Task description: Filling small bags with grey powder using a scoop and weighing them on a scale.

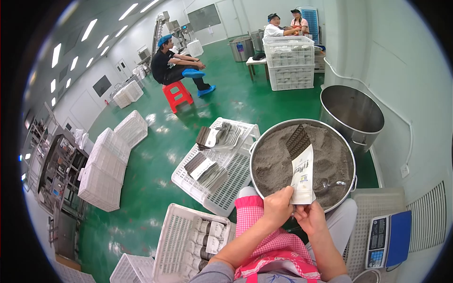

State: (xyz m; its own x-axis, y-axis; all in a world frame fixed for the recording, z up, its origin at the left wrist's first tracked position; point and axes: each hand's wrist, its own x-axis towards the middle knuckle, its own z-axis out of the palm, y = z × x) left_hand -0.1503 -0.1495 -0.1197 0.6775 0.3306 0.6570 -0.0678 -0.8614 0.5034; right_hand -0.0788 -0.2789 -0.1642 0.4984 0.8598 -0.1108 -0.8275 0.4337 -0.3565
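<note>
A flat packaging pouch [303,173], white with a dark patterned end, is held up in front of me by both hands. My left hand [278,207] grips its near left corner, and my right hand [308,216] has the near right edge between the fingers. Beneath the pouch stands a large steel pot [252,166] of grey-brown powder [272,155]. A metal scoop [327,184] rests in the powder, partly sunk, to the right of the pouch. Whether the pouch's mouth is parted cannot be seen.
Stacked flat pouches [208,171] lie on an upturned white plastic crate [230,201]. Another crate [173,230] contains filled packs [216,231]. At right are a digital scale [387,240] and a second steel pot [354,132]. A person [168,63] sits on a red stool [176,95]; two others stand behind stacked crates [292,76].
</note>
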